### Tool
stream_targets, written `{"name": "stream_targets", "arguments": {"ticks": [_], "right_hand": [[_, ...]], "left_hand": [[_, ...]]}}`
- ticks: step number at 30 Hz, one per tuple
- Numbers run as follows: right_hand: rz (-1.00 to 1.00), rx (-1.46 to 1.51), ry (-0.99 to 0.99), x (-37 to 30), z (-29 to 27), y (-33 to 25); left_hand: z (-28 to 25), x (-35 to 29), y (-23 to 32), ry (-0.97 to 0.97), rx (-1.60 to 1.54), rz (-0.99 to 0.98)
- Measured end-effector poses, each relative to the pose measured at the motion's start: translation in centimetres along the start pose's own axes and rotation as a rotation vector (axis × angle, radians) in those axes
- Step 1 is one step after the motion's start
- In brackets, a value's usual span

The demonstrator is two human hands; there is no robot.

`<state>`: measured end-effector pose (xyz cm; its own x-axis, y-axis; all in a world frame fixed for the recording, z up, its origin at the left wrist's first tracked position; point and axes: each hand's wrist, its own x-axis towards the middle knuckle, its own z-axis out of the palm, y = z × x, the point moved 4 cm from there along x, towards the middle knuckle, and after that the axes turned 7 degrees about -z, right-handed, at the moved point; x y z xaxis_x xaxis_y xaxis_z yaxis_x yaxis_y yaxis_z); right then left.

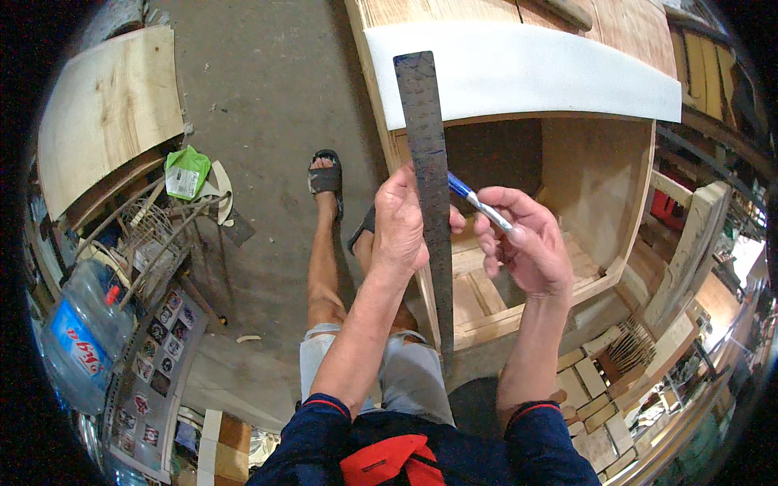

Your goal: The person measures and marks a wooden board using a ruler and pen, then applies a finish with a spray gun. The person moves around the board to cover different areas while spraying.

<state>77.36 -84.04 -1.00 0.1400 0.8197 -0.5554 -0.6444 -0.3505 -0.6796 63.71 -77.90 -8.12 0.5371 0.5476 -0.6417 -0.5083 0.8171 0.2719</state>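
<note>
A long dark metal ruler [429,146] stands lengthwise before me, its upper end overlapping a white sheet. My left hand [401,219] is closed around the ruler's middle, with fingertips showing past its right edge. In my right hand [523,243] a blue and white pen [484,206] is pinched between thumb and fingers, its blue end pointing at the ruler. The white foam-like sheet [535,73] lies along the front of a wooden cabinet [600,174], above its open compartment. Part of the left hand's fingers is hidden behind the ruler.
Left of me are a curved plywood panel [121,113], a green bag [186,172], a wire rack and a large plastic water bottle [85,340]. Wood blocks [604,405] are stacked at the lower right, near a pale wooden frame [689,243].
</note>
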Motion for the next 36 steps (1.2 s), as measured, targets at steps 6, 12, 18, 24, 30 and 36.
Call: {"name": "stream_targets", "arguments": {"ticks": [6, 12, 18, 24, 30, 36], "right_hand": [[-0.152, -0.037, 0.179, 1.1, 1.1, 1.3], [-0.429, -0.423, 0.404, 1.1, 1.8, 1.3], [-0.501, -0.380, 0.363, 0.4, 0.3, -0.4], [-0.617, -0.356, 0.311, -1.5, -0.9, -1.8], [-0.659, -0.314, 0.467, -3.5, -1.5, -3.7], [-0.580, -0.368, 0.696, -3.8, -0.4, -4.7]], "left_hand": [[-0.2, 0.2, -0.3, 0.005, 0.006, -0.080], [0.2, 0.2, -1.6, 0.076, 0.029, -0.049], [3.2, -1.1, -1.4, 0.131, 0.077, -0.121], [4.6, -1.8, -2.5, 0.054, 0.019, -0.174], [7.2, -3.3, -3.6, 0.054, 0.167, -0.203], [8.4, -3.8, -3.9, -0.044, 0.283, -0.203]]}}
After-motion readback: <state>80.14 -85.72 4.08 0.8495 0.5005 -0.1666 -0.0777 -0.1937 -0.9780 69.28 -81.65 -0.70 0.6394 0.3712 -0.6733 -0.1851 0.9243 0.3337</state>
